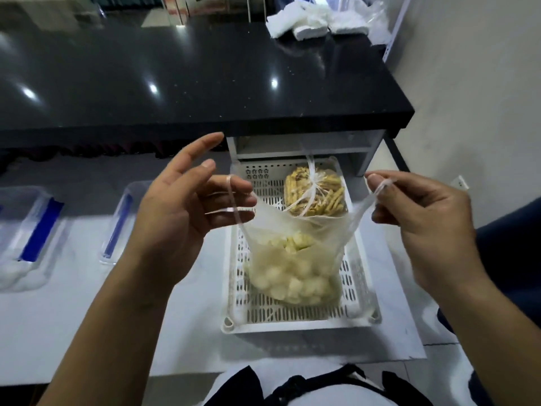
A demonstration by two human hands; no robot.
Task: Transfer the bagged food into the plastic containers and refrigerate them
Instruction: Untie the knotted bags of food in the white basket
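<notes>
Pale and smooth, the bench lies under my arms, with a black glossy counter standing higher behind it. Over a white slotted basket at the bench's right end I hold up a thin clear bag full of pale yellow lumps of food, its bottom hanging inside the basket; whether it touches the basket floor I cannot tell. My left hand is spread wide, fingers mostly straight, and one handle loop of the bag is hooked over a fingertip and runs across the others. My right hand has its fingers curled, pinching the bag's other stretched handle between thumb and forefinger. The two handles pull the bag's mouth open between my hands.

Behind this bag, at the far end of the same basket, lies a second bag, tied shut at the top with a knot and packed with brownish stick-shaped snacks.

To the left on the bench stand two clear plastic containers with blue clips: one just beside my left forearm, another at the picture's edge holding white round pieces. On the far right corner of the black counter lies a heap of crumpled white bags.
</notes>
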